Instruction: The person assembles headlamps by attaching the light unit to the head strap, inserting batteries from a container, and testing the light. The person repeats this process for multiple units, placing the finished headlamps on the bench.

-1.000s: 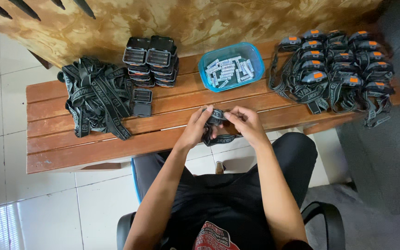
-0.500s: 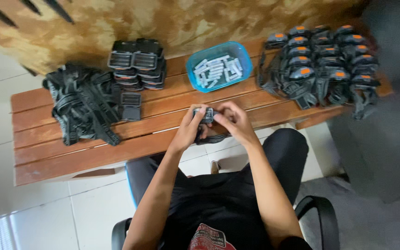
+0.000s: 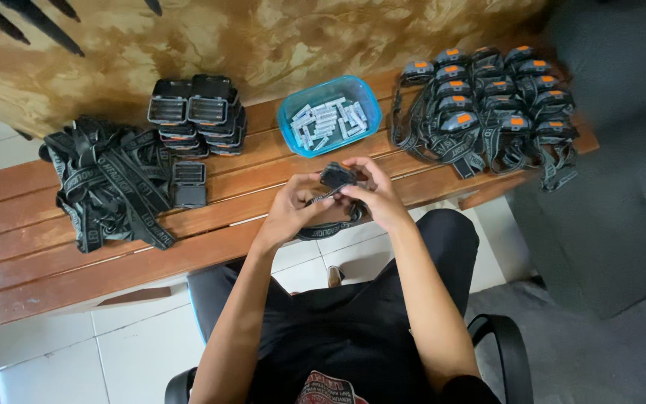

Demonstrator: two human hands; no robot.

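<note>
I see both hands meet just above the near edge of the bench point(image 3: 114, 262). My left hand point(image 3: 293, 209) curls narrow around the lower side of a small black lamp point(image 3: 336, 176), and my right hand point(image 3: 375, 196) pinches it from the other side, fingers closed on its body, so the lamp sits held between the two, clear of the wood. A black strap point(image 3: 330, 227) hangs in a loop below the hands; I cannot tell if it joins the lamp. Just beyond the hands stands a blue tray point(image 3: 287, 118) of small pale cells point(image 3: 328, 122). To its right lies a cluster of finished headlamps point(image 3: 487, 105) with orange buttons. To the left are stacked black cases point(image 3: 196, 112), one loose case point(image 3: 188, 184) near them, and a heap of straps point(image 3: 106, 179) at the far left.
</note>
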